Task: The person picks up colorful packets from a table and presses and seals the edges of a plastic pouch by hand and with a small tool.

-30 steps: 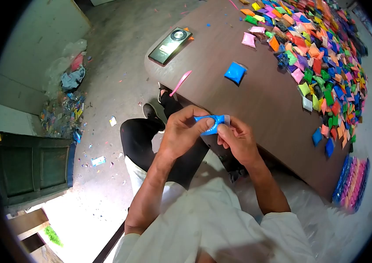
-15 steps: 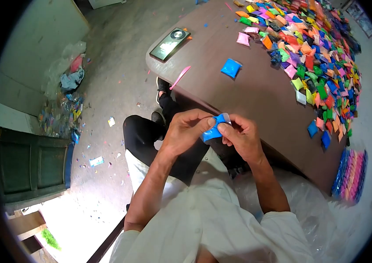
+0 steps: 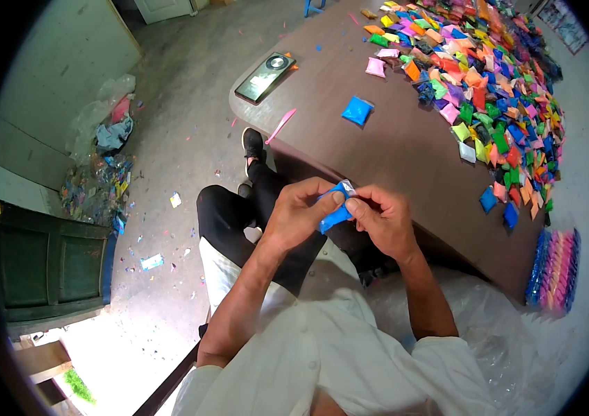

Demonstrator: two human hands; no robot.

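A small clear plastic packet with soft blue stuff inside (image 3: 335,216) is held between my two hands, just off the table's edge and above my lap. My left hand (image 3: 303,213) pinches its left side with thumb and fingers. At the packet's upper right corner, my right hand (image 3: 382,216) grips the clear plastic edge, its fingers curled behind. Another blue packet (image 3: 357,111) lies flat on the brown table (image 3: 378,159) beyond my hands. A pink plastic knife-like tool (image 3: 281,126) rests by the table's left edge.
A phone (image 3: 265,78) lies on the table's far left corner. Many coloured packets (image 3: 496,118) are heaped on the right. Bundled pink and blue strips (image 3: 553,272) stand at the near right corner. Plastic wrapping (image 3: 447,312) lies beside me; scraps (image 3: 152,262) litter the floor.
Both hands stay on the blue packet, which is now turned a little more upright, with its clear edge showing at the top. The view has shifted slightly.
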